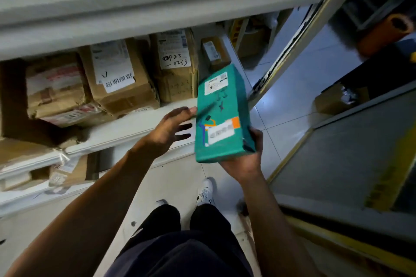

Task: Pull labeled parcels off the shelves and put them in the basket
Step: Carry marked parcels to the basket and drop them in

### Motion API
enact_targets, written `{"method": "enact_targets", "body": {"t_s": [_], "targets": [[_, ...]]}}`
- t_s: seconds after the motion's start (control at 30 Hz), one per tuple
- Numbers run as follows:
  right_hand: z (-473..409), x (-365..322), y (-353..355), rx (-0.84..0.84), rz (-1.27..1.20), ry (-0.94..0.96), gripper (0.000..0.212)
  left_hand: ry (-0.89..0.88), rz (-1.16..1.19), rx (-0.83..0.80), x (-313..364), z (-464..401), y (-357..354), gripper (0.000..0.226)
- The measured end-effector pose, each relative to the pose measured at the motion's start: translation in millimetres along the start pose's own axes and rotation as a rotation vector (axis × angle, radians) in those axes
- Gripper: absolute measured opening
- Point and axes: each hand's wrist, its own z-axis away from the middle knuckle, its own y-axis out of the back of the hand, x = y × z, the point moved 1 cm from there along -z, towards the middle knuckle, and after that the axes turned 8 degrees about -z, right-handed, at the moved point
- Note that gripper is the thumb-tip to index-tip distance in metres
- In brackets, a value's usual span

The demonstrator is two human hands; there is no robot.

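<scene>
Parcel point(221, 114) (teal) points shelfward, gripped by right hand point(244, 159).

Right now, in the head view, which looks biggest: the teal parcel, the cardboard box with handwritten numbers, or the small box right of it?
1. Teal parcel, though it is nearest the camera.
2. Cardboard box with handwritten numbers.
3. Small brown box.

Smooth teal-wrapped parcel point(221, 117) with paper labels; creased brown cardboard boxes point(121, 78); matt painted shelf point(139, 123); glossy floor tiles point(290, 105).
</scene>
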Motion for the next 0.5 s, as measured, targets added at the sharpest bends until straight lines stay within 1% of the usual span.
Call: {"method": "enact_targets", "body": {"t_s": [0.03, 0.07, 0.13, 0.17, 0.23, 0.27, 0.3, 0.37, 0.4, 0.43, 0.47, 0.5], "targets": [[6.6, 4.3, 7.2, -0.01, -0.022, -0.005, 0.069, 0.023, -0.024, -0.047, -1.4, 1.6, 0.1, 0.104], [12.4, 10.5, 13.8, -0.003, -0.039, -0.007, 0.074, 0.025, -0.028, -0.103, -2.3, 5.2, -1.5, 0.093], [27.5, 25.9, 17.3, 0.038, -0.013, -0.004, 0.09, -0.001, 0.014, -0.223, -7.5, 14.6, -5.2, 0.071], [34.6, 32.4, 17.0, 0.07, 0.036, 0.009, 0.087, -0.01, 0.055, -0.259, -12.0, 19.0, -5.4, 0.067], [45.3, 43.3, 15.4, 0.111, 0.084, 0.003, 0.064, -0.037, 0.168, -0.303, -19.4, 27.1, -1.4, 0.065], [48.6, 50.2, 14.5, 0.13, 0.084, -0.021, 0.064, -0.056, 0.198, -0.306, -22.1, 31.6, 2.8, 0.062], [51.3, 57.7, 14.9, 0.143, 0.067, -0.027, 0.074, -0.068, 0.202, -0.298, -26.0, 34.6, 8.7, 0.06], [56.4, 77.3, 19.0, 0.181, 0.059, 0.039, 0.102, -0.075, 0.179, -0.287, -35.8, 40.1, 21.6, 0.058], [59.8, 89.2, 22.5, 0.166, 0.036, 0.049, 0.113, -0.073, 0.168, -0.294, -40.8, 43.2, 27.2, 0.057], [66.0, 102.6, 24.6, 0.143, -0.009, 0.044, 0.117, -0.067, 0.168, -0.305, -45.6, 46.4, 32.2, 0.059], [72.5, 114.6, 28.9, 0.107, -0.043, 0.031, 0.114, -0.055, 0.159, -0.316, -49.5, 49.3, 36.2, 0.062], [77.6, 125.0, 34.6, 0.05, -0.061, 0.02, 0.102, -0.047, 0.145, -0.324, -52.4, 53.0, 39.2, 0.064]]}}
